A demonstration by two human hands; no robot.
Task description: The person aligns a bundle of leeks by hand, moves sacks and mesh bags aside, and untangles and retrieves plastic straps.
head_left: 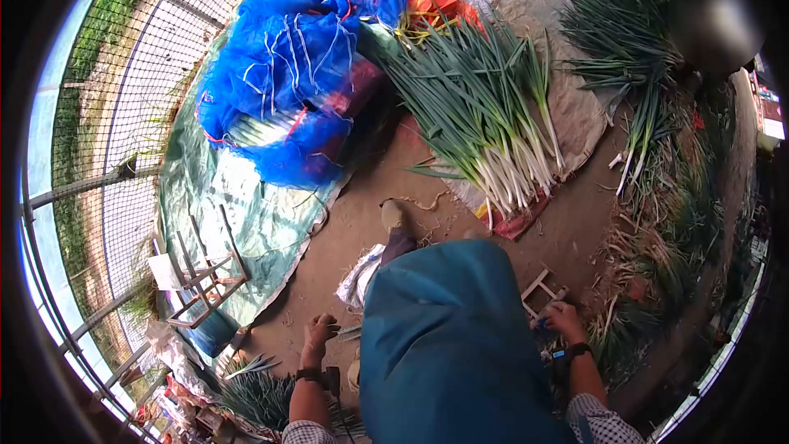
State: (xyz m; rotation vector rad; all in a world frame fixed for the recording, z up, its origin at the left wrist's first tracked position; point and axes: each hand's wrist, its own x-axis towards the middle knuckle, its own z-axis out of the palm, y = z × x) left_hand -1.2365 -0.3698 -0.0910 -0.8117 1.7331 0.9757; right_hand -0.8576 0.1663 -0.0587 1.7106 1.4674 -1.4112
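Low on the left, beside the teal apron (448,337), is my left hand (319,334), its fingers curled over brown ground; whether they hold anything is too small to tell. On the apron's right side my right hand (564,321) has bent fingers near a small wooden stool frame (541,292); a small dark blue thing shows at the fingertips, too unclear to name. Ahead of me a large pile of green onions (493,115) lies with white ends toward me on a cloth sheet (571,107). My shoe (393,214) shows beyond the apron.
Blue mesh bags (283,74) lie on a green tarp (246,214) at the left, near a wooden chair frame (205,288) and a netted fence (123,115). More green onions (616,25) and loose trimmings (641,255) lie at the right. A white bag (359,277) is near my foot.
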